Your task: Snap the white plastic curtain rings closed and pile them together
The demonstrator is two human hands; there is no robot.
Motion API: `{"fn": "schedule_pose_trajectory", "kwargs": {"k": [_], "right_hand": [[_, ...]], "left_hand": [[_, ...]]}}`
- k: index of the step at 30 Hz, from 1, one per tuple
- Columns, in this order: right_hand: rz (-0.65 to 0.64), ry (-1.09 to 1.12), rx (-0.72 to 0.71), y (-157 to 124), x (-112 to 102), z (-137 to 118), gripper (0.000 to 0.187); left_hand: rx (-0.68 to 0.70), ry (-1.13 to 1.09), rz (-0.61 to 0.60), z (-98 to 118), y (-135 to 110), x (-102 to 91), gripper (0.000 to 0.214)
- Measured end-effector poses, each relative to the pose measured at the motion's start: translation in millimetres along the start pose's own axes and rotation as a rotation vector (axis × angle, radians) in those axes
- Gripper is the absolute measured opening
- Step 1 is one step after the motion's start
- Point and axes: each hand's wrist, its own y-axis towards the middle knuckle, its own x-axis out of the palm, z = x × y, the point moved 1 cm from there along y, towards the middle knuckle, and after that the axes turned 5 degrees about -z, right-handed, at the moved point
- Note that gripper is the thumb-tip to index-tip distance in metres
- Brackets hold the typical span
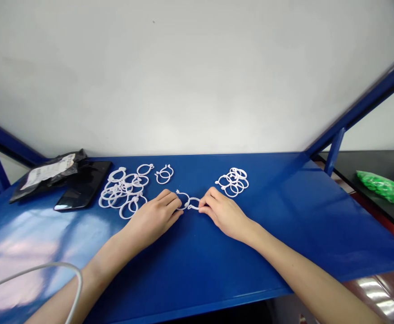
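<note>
My left hand (pixel 159 210) is closed, its fingers pinching an opened white plastic ring (pixel 185 195) with a small knob at its free end. Facing it, my right hand (pixel 223 211) grips a second white plastic ring (pixel 193 199) between thumb and fingers. The two rings meet between my hands, just above the blue tabletop; whether they are linked I cannot tell. Left of my left hand lies a heap of white rings (pixel 115 196). Beyond it is a pair of open rings (pixel 165 174). A smaller cluster of white rings (pixel 234 182) sits just past my right hand.
A black phone-like slab (pixel 78 193) and a black plastic packet with a white label (pixel 50 173) lie at the left of the blue table (pixel 183 279). A white cable (pixel 48 265) crosses my left forearm. A bag of green pieces (pixel 384 188) rests on a dark surface at right.
</note>
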Motion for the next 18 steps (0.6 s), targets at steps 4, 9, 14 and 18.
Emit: {"fn": "schedule_pose_trajectory", "kwargs": {"k": [4,9,14,18], "right_hand": [[-0.004,0.046,0.003,-0.5,0.7,1.2,0.011],[0.017,0.049,0.038,-0.6,0.0,4.8,0.013],[0.043,0.054,0.064,0.7,-0.7,7.3,0.013],[0.060,0.095,0.037,-0.3,-1.0,5.4,0.010]], "left_hand": [[0.029,-0.011,0.031,5.8,-0.1,-4.1,0.024],[0.103,-0.014,0.081,7.1,-1.1,-9.1,0.026],[-0.011,0.085,0.047,-0.3,-2.8,-10.8,0.020],[-0.148,0.236,-0.014,-8.4,-5.1,-8.4,0.012]]}}
